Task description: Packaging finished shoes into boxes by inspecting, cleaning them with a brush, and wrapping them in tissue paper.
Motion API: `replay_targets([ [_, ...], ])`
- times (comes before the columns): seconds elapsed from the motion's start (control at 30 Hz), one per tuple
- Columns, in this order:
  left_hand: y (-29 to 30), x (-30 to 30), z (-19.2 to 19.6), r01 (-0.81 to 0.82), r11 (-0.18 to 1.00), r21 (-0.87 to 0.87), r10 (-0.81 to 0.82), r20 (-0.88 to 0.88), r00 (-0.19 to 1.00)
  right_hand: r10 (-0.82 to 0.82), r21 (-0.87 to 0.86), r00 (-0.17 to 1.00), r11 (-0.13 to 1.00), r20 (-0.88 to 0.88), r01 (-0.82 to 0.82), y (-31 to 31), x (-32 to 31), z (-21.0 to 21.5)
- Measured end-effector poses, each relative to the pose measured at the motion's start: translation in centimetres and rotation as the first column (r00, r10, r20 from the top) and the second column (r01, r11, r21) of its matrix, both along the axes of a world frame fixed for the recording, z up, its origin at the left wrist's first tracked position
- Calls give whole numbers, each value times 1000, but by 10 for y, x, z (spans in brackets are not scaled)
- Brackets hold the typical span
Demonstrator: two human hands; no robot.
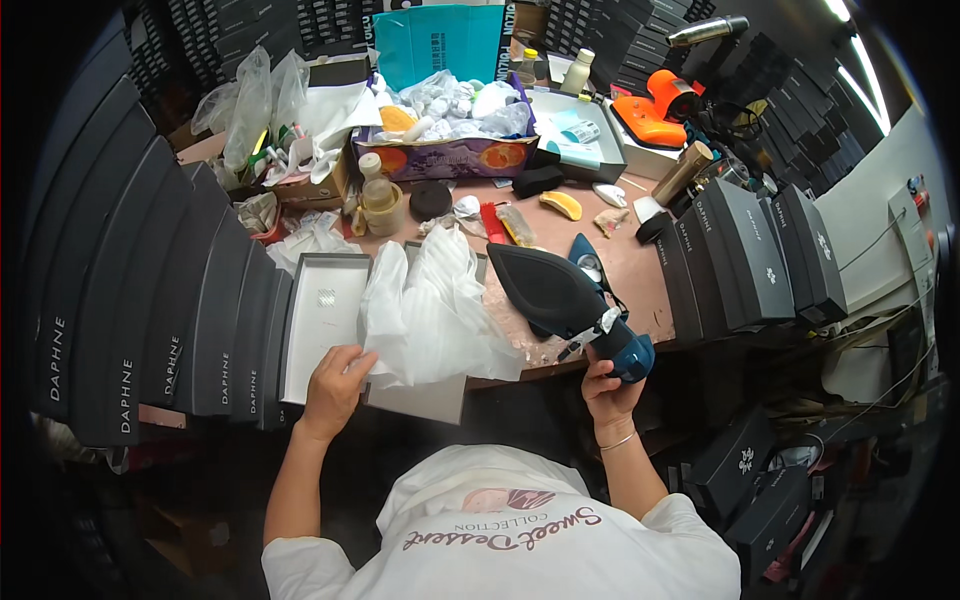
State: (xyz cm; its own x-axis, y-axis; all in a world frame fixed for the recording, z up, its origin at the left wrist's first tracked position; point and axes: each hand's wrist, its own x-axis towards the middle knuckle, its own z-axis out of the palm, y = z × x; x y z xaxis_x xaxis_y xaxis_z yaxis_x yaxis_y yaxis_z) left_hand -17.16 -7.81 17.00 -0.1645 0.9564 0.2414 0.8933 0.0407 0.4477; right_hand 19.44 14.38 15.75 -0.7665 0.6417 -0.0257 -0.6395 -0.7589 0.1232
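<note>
A dark blue high-heeled shoe is gripped at its heel end by my right hand, its black sole turned up and its toe pointing to the far left. White wrapping sits around its strap. Behind it on the table lies a second blue shoe, partly hidden. White tissue paper spreads out of an open grey shoe box at the table's front edge. My left hand has its fingers closed at the left edge of the tissue, beside the box. To its left lies a box lid, pale inside up.
Dark shoe boxes stand in rows at left and right. Behind are a purple carton full of crumpled wrapping, a pump bottle, a yellow curved piece and an orange tool.
</note>
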Motion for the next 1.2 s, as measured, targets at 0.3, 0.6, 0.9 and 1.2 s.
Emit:
replay_targets([
  [0.3, 48, 32, 43, -221, 888, 403, 90, 318, 944, 5, 120, 993, 993, -120, 9, -9, -18, -7],
  [0.6, 92, 57, 47, 4, 985, 173, -146, 813, 563, 23, 185, 997, 983, -72, -9, -7, -18, -7],
  [0.9, 112, 92, 39, -300, 915, 270, -290, 957, -23, 149, 66, 988, 987, -31, -147, -27, -16, -23],
  [1.2, 102, 83, 37, -535, 807, 250, -306, 952, -17, 163, 85, 978, 985, -127, -153, -36, -26, -20],
])
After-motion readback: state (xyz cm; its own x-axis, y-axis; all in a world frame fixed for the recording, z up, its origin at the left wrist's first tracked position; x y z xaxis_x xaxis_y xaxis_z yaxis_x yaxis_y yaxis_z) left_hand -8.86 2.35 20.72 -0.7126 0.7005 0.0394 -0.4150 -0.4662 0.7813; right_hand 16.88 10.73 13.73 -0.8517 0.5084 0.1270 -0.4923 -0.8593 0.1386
